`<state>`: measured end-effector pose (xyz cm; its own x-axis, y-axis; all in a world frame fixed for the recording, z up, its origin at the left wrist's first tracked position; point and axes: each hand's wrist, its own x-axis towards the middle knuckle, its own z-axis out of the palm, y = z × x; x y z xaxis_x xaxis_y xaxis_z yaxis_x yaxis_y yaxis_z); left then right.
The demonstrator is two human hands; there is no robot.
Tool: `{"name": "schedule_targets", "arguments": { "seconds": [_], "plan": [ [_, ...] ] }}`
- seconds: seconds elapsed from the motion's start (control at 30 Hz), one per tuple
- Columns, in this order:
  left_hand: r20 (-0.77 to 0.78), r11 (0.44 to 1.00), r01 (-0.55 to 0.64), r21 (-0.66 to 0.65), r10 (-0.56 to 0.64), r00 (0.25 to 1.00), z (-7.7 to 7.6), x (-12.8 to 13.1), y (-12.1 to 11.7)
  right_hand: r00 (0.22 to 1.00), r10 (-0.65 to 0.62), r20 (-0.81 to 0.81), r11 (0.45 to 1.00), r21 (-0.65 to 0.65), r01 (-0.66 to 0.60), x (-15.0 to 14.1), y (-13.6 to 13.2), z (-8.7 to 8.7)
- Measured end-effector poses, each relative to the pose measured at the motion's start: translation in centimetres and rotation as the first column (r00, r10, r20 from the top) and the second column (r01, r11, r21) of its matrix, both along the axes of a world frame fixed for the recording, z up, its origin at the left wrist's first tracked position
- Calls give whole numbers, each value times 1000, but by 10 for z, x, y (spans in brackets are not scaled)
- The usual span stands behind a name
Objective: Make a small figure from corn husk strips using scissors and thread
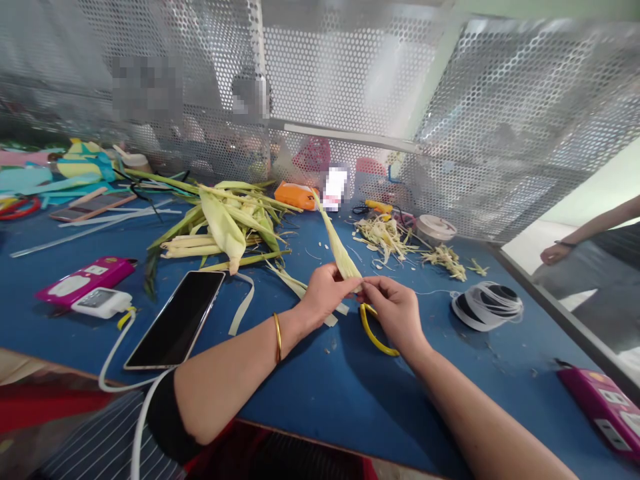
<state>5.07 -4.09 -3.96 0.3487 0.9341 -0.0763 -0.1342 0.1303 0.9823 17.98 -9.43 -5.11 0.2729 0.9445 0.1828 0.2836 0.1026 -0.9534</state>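
Observation:
My left hand (325, 291) is closed around the gathered lower end of a pale green corn husk (336, 241), whose tip points up and away. The fingertips of my right hand (395, 310) pinch together at that same end; what exactly lies between them is partly hidden. A thin white thread (433, 291) runs from beside my right hand to a spool of thread (486, 307). Under my right hand lies a yellow curved loop (373, 330), its other parts covered. Loose husk strips (295, 283) lie beyond my left wrist.
A pile of corn husks and stalks (225, 223) lies at the back left. Nearer are a black-screened phone (177, 320), a white device (101, 302) with a cable and a magenta power strip (85, 280). Husk scraps (385, 237) lie behind. A person's hand (556, 253) shows at right.

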Motion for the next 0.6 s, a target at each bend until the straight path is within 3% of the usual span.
{"name": "schedule_targets", "arguments": {
  "seconds": [0.4, 0.6],
  "plan": [
    [31, 1000, -9, 19, 8, 999, 2, -1, 3, 965, -8, -263, 998, -65, -10, 0, 6, -2],
    [-90, 993, -22, 117, 32, 995, -3, -5, 9, 977, 39, -208, 994, -89, -58, 4, 7, -2]
  ]
}}
